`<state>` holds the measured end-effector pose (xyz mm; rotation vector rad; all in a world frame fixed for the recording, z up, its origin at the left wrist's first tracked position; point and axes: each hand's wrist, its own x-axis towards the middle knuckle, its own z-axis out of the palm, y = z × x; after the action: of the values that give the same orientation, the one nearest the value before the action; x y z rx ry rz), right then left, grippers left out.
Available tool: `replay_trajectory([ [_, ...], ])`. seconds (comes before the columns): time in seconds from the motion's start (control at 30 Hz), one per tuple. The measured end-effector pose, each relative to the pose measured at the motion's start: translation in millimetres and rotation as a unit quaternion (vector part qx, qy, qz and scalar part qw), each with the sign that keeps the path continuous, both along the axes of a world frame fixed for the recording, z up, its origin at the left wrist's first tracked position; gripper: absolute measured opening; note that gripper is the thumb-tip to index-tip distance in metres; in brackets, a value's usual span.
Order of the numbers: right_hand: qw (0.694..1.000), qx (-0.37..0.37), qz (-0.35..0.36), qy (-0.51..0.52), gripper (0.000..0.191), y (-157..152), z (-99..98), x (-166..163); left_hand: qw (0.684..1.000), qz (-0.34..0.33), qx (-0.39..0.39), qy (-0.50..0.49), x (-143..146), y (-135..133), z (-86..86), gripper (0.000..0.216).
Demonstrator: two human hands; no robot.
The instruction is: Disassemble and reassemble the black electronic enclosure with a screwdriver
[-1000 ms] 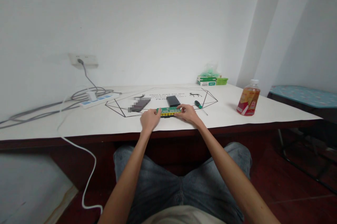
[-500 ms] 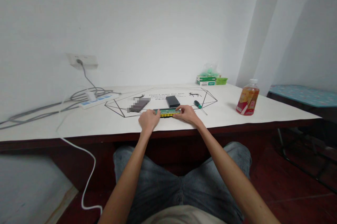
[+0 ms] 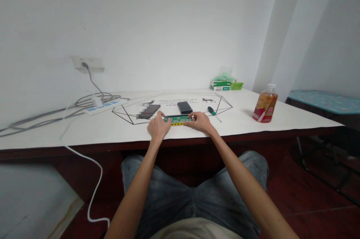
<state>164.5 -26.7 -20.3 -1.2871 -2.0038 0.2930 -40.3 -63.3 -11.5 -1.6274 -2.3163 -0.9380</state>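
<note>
Between my hands, near the table's front edge, is a green circuit board [image 3: 178, 119] with a row of yellow ports along its near side and a dark strip along its far side. My left hand [image 3: 158, 126] grips its left end, thumb on top. At the right end my right hand [image 3: 200, 122] holds it between thumb and fingers. Just beyond the board lies a small black box [image 3: 184, 108]. A green-handled screwdriver [image 3: 212, 111] rests to the right of that box. A dark phone-like slab [image 3: 150, 111], partly blurred out, lies beyond my left hand.
A bottle of reddish drink [image 3: 265, 104] stands on the right of the white table [image 3: 233, 124]. Green-and-white boxes [image 3: 221, 85] sit by the wall. On the left are a power strip [image 3: 105, 107] and coiled grey cables [image 3: 84, 101]. A white cable [image 3: 97, 182] hangs over the front edge.
The board has tipped so that more of its green face shows and less of the yellow ports. Both hands stay on its ends, almost unmoved.
</note>
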Motion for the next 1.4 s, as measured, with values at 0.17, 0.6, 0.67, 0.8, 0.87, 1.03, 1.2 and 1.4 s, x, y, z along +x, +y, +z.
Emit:
replay_trajectory([
  [0.17, 1.000, 0.002, -0.014, -0.015, 0.036, -1.3, 1.2, -0.4, 1.000, -0.005, -0.006, 0.003, -0.7, 2.4, -1.6, 0.029],
  [0.6, 0.999, 0.002, -0.021, -0.026, 0.038, 3.2, -0.9, -0.6, 1.000, -0.017, -0.012, 0.002, -3.5, 7.3, -5.8, 0.032],
  [0.67, 0.999, 0.003, -0.021, -0.026, 0.037, 2.8, -0.6, -0.5, 1.000, -0.021, -0.011, 0.002, -3.4, 6.6, -5.3, 0.032],
  [0.8, 1.000, 0.002, -0.018, -0.025, 0.037, 1.9, -0.1, -0.2, 1.000, -0.025, -0.014, 0.000, -2.2, 4.2, -3.0, 0.032],
  [0.87, 1.000, -0.001, -0.015, -0.023, 0.037, 1.6, 0.1, 0.0, 1.000, -0.026, -0.016, -0.003, -1.7, 3.3, -1.7, 0.032],
  [1.03, 1.000, -0.001, -0.002, -0.019, 0.038, 1.1, 0.6, 0.6, 0.999, -0.033, -0.024, -0.011, -1.7, 2.6, -0.4, 0.033],
  [1.2, 1.000, -0.001, 0.004, -0.017, 0.038, 2.2, -0.1, 0.9, 0.999, -0.036, -0.019, -0.015, -2.4, 3.2, -1.5, 0.032],
  [1.4, 1.000, -0.003, 0.006, -0.014, 0.038, 3.4, -1.3, 1.4, 0.999, -0.039, -0.021, -0.018, -2.7, 4.2, -1.9, 0.032],
])
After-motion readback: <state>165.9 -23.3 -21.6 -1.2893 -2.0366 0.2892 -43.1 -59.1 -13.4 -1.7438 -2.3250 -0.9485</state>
